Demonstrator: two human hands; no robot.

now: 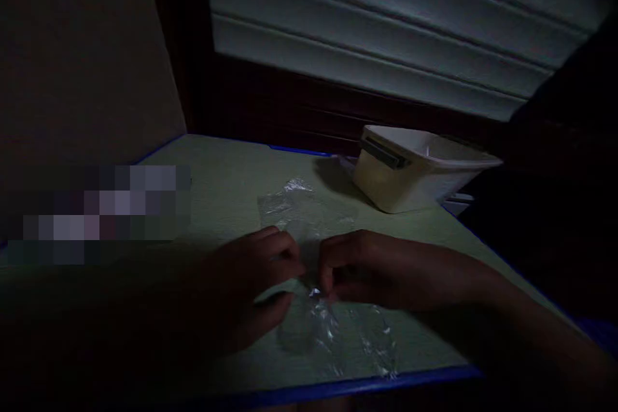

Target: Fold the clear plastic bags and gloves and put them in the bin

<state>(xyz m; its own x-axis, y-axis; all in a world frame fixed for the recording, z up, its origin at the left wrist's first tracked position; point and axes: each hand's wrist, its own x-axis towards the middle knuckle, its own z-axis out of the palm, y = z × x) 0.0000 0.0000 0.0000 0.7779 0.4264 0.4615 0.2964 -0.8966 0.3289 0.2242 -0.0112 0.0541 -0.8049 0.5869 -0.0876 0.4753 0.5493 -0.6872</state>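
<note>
A thin, clear plastic bag (328, 328) lies crumpled on the pale green table (217, 174), with two shiny strips stretching toward the near edge. My right hand (367, 264) has thumb and fingertips pinched together on the bag's middle. Just to the left, my left hand (261, 277) rests over the same plastic, its thumb apart from its curled fingers. Both hands are dim, and the left forearm fades into shadow.
An off-white plastic bin (400, 174) stands tilted at the table's back right. A blurred-out patch (106, 212) hides something at the left. Blue edging (376, 383) runs along the table. Behind it is a slatted panel (338, 32).
</note>
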